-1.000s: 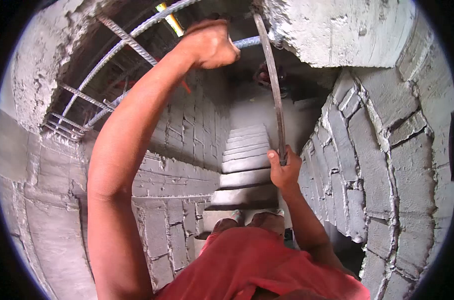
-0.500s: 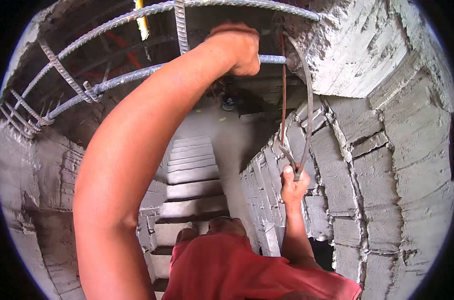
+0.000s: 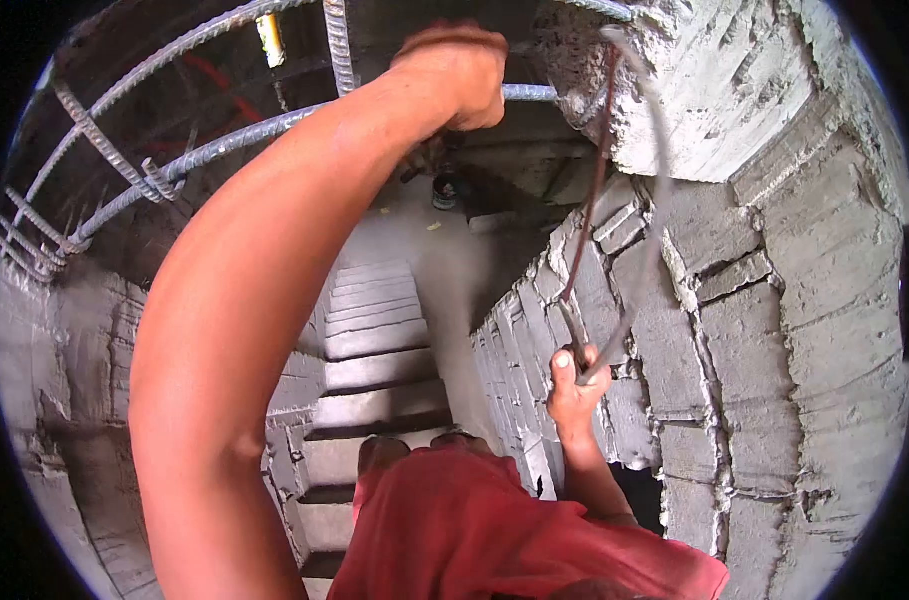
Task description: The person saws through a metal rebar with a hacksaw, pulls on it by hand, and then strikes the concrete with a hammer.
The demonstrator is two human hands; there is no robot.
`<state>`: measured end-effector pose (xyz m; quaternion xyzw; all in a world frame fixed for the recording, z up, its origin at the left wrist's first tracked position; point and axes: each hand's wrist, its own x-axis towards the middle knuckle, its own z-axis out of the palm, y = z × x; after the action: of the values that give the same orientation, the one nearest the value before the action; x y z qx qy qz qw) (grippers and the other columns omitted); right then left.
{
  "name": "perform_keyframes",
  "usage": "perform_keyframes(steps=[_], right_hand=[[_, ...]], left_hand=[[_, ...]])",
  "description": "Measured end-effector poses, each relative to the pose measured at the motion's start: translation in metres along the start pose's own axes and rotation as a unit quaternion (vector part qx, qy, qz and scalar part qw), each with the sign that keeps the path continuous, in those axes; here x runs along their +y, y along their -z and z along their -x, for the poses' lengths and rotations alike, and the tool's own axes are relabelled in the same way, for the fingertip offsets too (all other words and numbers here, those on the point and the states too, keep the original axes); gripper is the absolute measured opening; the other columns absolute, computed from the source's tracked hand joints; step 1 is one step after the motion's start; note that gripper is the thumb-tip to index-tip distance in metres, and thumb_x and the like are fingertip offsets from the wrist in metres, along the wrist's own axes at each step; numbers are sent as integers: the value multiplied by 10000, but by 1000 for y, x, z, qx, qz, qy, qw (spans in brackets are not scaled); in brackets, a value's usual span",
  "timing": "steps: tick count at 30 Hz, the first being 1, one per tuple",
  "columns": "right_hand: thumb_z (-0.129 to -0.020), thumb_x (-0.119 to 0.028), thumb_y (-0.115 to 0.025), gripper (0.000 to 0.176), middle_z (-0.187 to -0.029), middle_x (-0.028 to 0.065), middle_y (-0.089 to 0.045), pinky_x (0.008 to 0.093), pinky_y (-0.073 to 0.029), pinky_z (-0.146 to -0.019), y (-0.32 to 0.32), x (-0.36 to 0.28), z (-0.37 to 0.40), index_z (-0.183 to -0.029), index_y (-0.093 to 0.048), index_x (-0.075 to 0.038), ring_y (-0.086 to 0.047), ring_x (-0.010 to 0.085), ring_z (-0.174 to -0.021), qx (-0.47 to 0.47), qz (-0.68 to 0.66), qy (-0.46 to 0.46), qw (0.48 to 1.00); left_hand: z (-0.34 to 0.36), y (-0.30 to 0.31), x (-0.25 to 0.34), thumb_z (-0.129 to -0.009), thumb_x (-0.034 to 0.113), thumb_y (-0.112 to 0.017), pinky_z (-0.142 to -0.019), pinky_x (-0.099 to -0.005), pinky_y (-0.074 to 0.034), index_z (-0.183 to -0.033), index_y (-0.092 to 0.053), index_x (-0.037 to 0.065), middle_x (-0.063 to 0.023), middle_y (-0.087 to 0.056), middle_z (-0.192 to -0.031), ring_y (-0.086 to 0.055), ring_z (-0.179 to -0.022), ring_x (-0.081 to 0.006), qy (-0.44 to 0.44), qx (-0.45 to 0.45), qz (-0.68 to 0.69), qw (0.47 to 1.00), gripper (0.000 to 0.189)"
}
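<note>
My left hand (image 3: 459, 75) is closed around the lower curved steel rebar (image 3: 529, 92), its arm reaching up across the view. In my right hand (image 3: 577, 395) is a hacksaw (image 3: 662, 165) with a bowed grey rod frame and a thin reddish-brown blade. My fingers wrap its lower end, and the thumb lies along the handle. The saw points upward and leans right, its far tip in front of the rough concrete edge. It appears apart from the rebar.
Concrete stairs (image 3: 374, 365) descend below me. A rough block wall (image 3: 664, 300) stands on the right, under a broken concrete mass (image 3: 714, 100). More crossed rebar (image 3: 104, 130) spans the upper left. A dark bucket (image 3: 445, 192) sits on the floor below.
The hacksaw has tilted to the right, and my right hand has dropped slightly. My left hand keeps its grip on the rebar. The whole view has shifted a little.
</note>
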<state>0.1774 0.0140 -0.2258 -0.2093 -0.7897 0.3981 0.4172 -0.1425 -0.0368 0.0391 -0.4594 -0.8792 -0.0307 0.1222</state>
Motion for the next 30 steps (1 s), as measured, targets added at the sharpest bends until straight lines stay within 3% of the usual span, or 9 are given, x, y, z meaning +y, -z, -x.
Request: perform_keyframes(steps=[2, 5, 9, 16, 19, 20, 24, 27, 30], right_hand=[[-960, -359, -683, 425, -581, 39, -466, 346, -363, -520, 0, 4, 9, -709, -555, -42, -451, 141, -536, 17, -43, -8, 999], [-951, -364, -680, 425, -586, 55, -459, 362, -375, -527, 2, 23, 41, -704, -530, -53, -461, 198, -518, 27, -55, -13, 998], [-952, -323, -681, 386, -589, 93, -486, 394, -406, -546, 19, 56, 109, -750, -544, -24, -481, 228, -534, -40, -16, -67, 997], [-933, -306, -708, 400, -591, 83, -499, 422, -404, -559, 33, 53, 191, -741, -547, 6, -480, 189, -576, -175, 28, -253, 951], [-927, -324, -714, 400, -601, 59, -502, 401, -390, -558, 35, 75, 213, -750, -563, 1, -461, 171, -587, -219, 17, -306, 926], [-916, -329, -717, 391, -618, 49, -497, 393, -380, -562, 40, 81, 216, -749, -570, -7, -446, 161, -600, -240, -5, -317, 918], [-906, -319, -719, 382, -618, 42, -490, 393, -385, -571, 54, 100, 235, -738, -564, -12, -443, 158, -611, -266, 18, -363, 893], [-895, -291, -718, 353, -610, 86, -531, 430, -410, -583, 57, 139, 240, -748, -590, 2, -492, 213, -585, -251, -19, -321, 913], [-860, -196, -716, 232, -704, 236, -655, 500, -466, -638, 62, 147, 220, -810, -645, 19, -647, 412, -665, -283, 131, -270, 911]], left_hand=[[-3, -2, -2, -774, 143, -611, -832, -480, -598, -915, -766, -22, -260, -732, -994, -732, -948, -414, -11, 28, -3, 1000, 267], [-2, 6, 5, -776, 208, -677, -906, -441, -591, -1110, -776, 72, -171, -742, -1159, -724, -1062, -356, -3, -97, -82, 992, 374], [14, 12, 11, -760, 224, -670, -926, -439, -586, -1101, -780, 71, -153, -747, -1174, -726, -1085, -329, 45, -34, 24, 998, 390], [28, -16, 12, -773, 233, -676, -877, -431, -550, -1032, -777, 95, -154, -771, -1004, -757, -938, -303, 8, 215, -57, 975, 310], [51, -16, 26, -787, 320, -709, -794, -459, -597, -1067, -752, 86, -178, -767, -955, -764, -893, -317, 63, 112, -40, 991, 367], [56, -23, 26, -804, 303, -699, -744, -456, -603, -1002, -774, 102, -148, -770, -865, -771, -809, -310, 40, 199, -57, 978, 291], [45, -29, 23, -804, 268, -701, -702, -451, -609, -946, -788, 117, -151, -771, -854, -772, -794, -318, 67, 170, -34, 983, 225], [37, -30, 18, -786, 227, -701, -655, -446, -609, -884, -795, 128, -159, -773, -862, -774, -799, -322, 66, 148, -48, 986, 167], [30, -44, 12, -749, 198, -707, -625, -441, -604, -807, -789, 124, -172, -763, -813, -773, -778, -325, 39, 215, -50, 975, 124]])
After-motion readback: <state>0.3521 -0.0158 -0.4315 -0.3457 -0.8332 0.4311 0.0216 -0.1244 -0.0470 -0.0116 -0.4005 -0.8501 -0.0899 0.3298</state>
